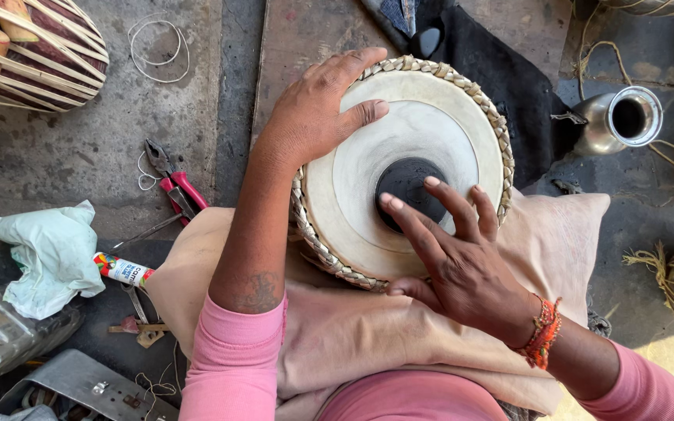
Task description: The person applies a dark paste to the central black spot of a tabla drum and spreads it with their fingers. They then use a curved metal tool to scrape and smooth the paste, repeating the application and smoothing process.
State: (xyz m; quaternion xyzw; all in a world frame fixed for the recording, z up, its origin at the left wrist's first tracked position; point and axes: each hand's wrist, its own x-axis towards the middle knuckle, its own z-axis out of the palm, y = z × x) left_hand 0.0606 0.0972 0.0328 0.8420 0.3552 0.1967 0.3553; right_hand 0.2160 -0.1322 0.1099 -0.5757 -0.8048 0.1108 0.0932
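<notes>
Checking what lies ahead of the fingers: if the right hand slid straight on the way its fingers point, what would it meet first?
The right hand points up-left across the drum; its fingertips already rest on the black centre patch. Beyond that, probably the left hand's thumb.

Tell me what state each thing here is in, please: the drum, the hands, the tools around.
Drum: upright on a cushion, skin facing up.
Left hand: flat on the drum's rim.
Right hand: fingertips on the black centre spot.
Pliers: lying on the floor, jaws closed.
Metal pot: open, on its side.
Tube: lying flat.
</notes>
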